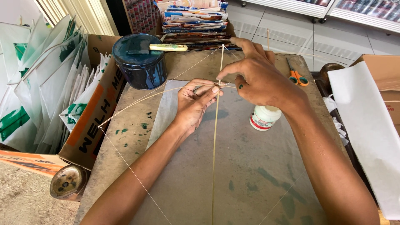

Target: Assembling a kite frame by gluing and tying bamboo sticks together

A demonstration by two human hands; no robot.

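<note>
- Pinching with both hands: my left hand [195,101] presses thumb and forefinger together on the crossing of the two thin sticks, and my right hand [259,79] nips the same spot from the 2 o'clock side, other fingers spread.
- That crossing sits at mid-surface, on the upright stick [215,146] that runs from 12 to 6 o'clock; the bowed stick [141,101] arcs off toward 9 o'clock.
- I judge this to be the binding of the joint; the thread [125,160] stretches taut toward 7 o'clock.
- Next calls for steady tension and no slip of the sticks while the thread winds.
- White glue bottle [264,117] with a red-and-white label stands at 3 o'clock, just below my right wrist.
- Dark blue tin [139,61] with a brush [166,47] across its lid sits at 11 o'clock.
- Brown cardboard box [98,110] with an orange band and black lettering lies at 9 o'clock, holding white-and-green paper kites [46,79].
- Orange-handled scissors [296,75] lie at 2 o'clock on the stained surface [258,175].
</note>
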